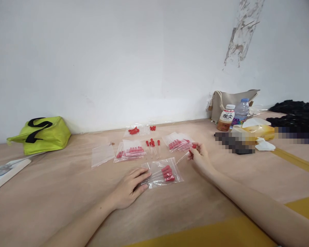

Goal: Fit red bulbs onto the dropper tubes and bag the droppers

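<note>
My left hand [133,187] lies flat with its fingers stretched out, their tips resting on the left end of a clear zip bag [179,174]. Inside this bag are several glass droppers with red rubber bulbs [168,173], their tubes pointing towards that hand. My right hand [199,157] is closed round the red bulb of a single dropper [183,157]. Its glass tube slants down and left, close to the bag's upper right corner. Loose droppers [151,144] lie beyond the bag. Filled bags [131,151] are piled to the left of them, and more filled bags [176,141] to the right.
A flat clear bag [102,156] lies left of the piles; loose red bulbs [134,130] lie on plastic near the wall. A yellow-green bag [47,134] stands far left. Right are a drink bottle [226,118], a water bottle [242,111], a beige bag [237,97] and tissues [262,132].
</note>
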A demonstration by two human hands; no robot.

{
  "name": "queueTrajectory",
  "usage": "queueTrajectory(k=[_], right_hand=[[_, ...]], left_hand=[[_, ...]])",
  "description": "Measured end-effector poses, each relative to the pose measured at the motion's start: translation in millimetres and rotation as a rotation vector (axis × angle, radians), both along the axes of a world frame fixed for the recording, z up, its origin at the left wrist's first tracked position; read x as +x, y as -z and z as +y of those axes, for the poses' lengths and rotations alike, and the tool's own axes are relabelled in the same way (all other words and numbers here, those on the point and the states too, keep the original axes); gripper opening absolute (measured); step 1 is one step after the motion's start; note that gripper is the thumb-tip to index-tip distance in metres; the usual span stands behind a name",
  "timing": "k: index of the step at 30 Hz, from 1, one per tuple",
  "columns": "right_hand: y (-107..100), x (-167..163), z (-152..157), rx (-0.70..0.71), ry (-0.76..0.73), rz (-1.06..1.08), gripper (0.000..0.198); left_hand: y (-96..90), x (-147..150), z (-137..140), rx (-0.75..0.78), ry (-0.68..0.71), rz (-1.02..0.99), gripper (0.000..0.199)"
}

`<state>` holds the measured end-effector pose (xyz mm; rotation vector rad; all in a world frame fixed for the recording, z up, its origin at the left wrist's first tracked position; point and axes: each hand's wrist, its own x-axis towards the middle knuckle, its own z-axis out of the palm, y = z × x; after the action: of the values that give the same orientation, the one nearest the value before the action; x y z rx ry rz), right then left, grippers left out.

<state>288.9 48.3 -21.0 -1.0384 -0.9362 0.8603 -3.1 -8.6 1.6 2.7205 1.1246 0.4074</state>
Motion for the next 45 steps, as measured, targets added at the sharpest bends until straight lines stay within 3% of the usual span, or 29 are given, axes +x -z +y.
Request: queueTrajectory(k=[9, 14, 20, 26, 32, 37, 42, 45], right_hand=[[4, -20, -12, -0.124, -0.254, 0.155, 0.032], [2, -18, -18, -0.159, -0.405, 0.035, 0.038], [3, -15, -15, -0.14, -0.623, -0.261, 0.033], [-3, -20, -10, -0.209, -0.784, -0.429, 0.033], [-2, -30, -6, -0.136, -0.718, -0.362, 0.028], [3, -37, -6, -0.188, -0.519, -0.431, 0.021], [-1, -34, -7, -0.184, -0.688, -0.38, 0.024], [-4, -24, -7, -0.266, -0.571, -0.367, 0.025]], left_hand=[[0.6, 0, 2, -0.028, 0.004, 0.001, 0.037], [0.1, 0, -1, -0.041, -0.022, -0.019, 0.04], [-0.9, 1, -1, -0.027, -0.032, -0.041, 0.043], [-0.9, 2, -2, -0.007, -0.015, -0.054, 0.042], [0.0, 2, -1, -0.007, -0.014, -0.054, 0.044], [-2.1, 2, -3, -0.004, -0.015, -0.06, 0.043], [-2.4, 2, -3, -0.005, -0.004, -0.052, 0.042], [-0.9, 1, -3, -0.01, 0.015, -0.044, 0.041]])
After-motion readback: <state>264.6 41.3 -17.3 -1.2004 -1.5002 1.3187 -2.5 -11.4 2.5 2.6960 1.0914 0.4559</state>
